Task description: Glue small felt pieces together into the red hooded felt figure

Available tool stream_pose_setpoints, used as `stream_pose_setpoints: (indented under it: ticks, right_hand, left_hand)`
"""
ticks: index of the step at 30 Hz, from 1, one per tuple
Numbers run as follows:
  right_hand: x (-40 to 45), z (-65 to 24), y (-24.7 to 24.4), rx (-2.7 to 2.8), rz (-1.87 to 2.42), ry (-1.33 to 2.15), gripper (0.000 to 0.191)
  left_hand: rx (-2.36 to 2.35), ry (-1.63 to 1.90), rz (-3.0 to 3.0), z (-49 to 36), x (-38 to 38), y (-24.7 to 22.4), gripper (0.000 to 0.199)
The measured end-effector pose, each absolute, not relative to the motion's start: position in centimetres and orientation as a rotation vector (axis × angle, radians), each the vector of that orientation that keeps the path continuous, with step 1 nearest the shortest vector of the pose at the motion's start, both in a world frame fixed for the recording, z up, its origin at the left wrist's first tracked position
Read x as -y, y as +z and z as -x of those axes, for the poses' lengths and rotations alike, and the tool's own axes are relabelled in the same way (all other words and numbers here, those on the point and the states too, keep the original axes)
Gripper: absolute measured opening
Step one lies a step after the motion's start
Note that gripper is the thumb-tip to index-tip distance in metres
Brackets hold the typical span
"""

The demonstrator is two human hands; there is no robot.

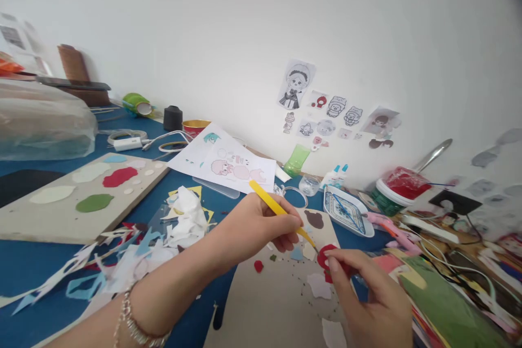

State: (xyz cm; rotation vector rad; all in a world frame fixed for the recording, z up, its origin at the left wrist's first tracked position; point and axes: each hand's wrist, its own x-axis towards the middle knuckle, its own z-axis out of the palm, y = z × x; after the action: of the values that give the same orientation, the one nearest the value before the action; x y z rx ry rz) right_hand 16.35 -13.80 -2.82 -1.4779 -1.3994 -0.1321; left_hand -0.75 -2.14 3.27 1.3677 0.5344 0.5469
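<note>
My left hand, with a bracelet at the wrist, grips slim yellow tweezers. Their dark tip points down to the right and meets the edge of a red felt piece. The fingertips of my right hand pinch that red piece from the other side, hiding part of it. Both hands are over a grey-beige board marked with dark dots. On the board lie a brown bear-head shape, a small red piece, a light blue piece and pale cutouts.
At left, a thick board carries coloured cutouts. Felt scraps and crumpled white tissue lie nearby. Printed sheets lean behind. To the right are a patterned tray, a pink glue gun, a tub and green felt sheets.
</note>
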Motion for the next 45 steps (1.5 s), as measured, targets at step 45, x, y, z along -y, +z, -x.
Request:
stream_pose_setpoints:
  ticks: [45]
  right_hand:
    - [15.1, -18.9, -1.7, 1.984, 1.188, -1.377, 0.010]
  left_hand:
    - [-0.503, 0.458, -0.789, -1.1, 3.8, 1.2, 0.015]
